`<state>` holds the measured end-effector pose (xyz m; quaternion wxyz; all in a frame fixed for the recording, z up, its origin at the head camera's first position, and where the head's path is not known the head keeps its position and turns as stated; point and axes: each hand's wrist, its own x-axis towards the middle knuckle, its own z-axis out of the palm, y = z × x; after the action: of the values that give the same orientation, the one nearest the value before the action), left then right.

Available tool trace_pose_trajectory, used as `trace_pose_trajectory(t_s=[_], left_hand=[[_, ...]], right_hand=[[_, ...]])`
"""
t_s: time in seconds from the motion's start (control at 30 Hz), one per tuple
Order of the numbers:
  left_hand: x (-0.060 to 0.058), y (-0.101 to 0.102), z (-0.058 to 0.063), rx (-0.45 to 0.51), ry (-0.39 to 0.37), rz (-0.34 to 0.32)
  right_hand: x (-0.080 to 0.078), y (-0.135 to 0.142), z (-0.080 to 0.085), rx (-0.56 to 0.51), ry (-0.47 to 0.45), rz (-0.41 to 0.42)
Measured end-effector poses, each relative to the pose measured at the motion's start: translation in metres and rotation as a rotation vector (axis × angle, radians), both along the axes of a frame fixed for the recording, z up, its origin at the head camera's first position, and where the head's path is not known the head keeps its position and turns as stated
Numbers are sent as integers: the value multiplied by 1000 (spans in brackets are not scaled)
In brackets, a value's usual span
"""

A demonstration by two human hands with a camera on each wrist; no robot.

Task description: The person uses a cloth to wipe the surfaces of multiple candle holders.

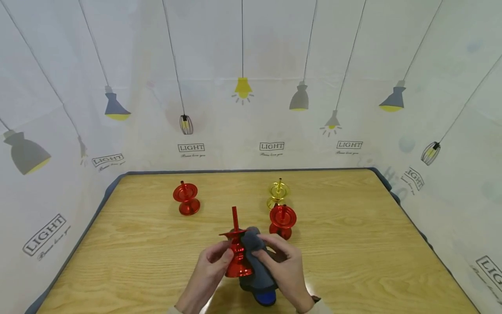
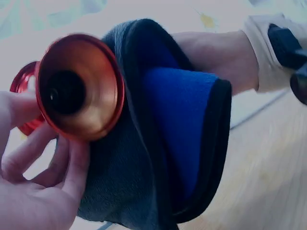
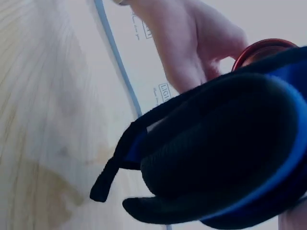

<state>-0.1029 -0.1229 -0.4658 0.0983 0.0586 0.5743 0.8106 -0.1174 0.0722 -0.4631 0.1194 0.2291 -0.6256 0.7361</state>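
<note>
My left hand (image 1: 207, 272) grips a shiny red metal candle holder (image 1: 238, 261) by its side, thumb in front. It stands upright, clear of the table, with a thin spike rising from its dish. The left wrist view looks into the hollow underside of its flared base (image 2: 103, 96). A folded dark grey-blue cloth (image 1: 259, 270) with a bright blue inner side and black edging lies against the holder's right side. My right hand (image 1: 288, 266) pinches the cloth between thumb and fingers. In the right wrist view the cloth (image 3: 220, 153) hides most of the holder.
On the wooden table (image 1: 129, 248) stand another red candle holder (image 1: 188, 206) at the back left, a gold one (image 1: 277, 192) at the back, and a third red one (image 1: 283, 216) in front of it. White printed sheets (image 1: 219, 100) surround the table at the back and sides.
</note>
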Motion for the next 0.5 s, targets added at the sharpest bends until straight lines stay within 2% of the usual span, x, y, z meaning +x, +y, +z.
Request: trace_pose_trajectory(t_s=[0.1, 0.2, 0.33, 0.43, 0.5], left_hand=[[0, 6, 4, -109, -12, 130], [0, 11, 6, -223, 21, 228], [0, 14, 7, -305, 17, 237], [-2, 12, 5, -310, -30, 206], [-4, 9, 2, -293, -57, 187]], right_hand=[[-1, -1, -3, 33, 54, -53], [-1, -2, -6, 134, 186, -154], [-1, -5, -7, 266, 401, -283], [1, -6, -6, 300, 465, -315], [2, -7, -6, 303, 456, -302]])
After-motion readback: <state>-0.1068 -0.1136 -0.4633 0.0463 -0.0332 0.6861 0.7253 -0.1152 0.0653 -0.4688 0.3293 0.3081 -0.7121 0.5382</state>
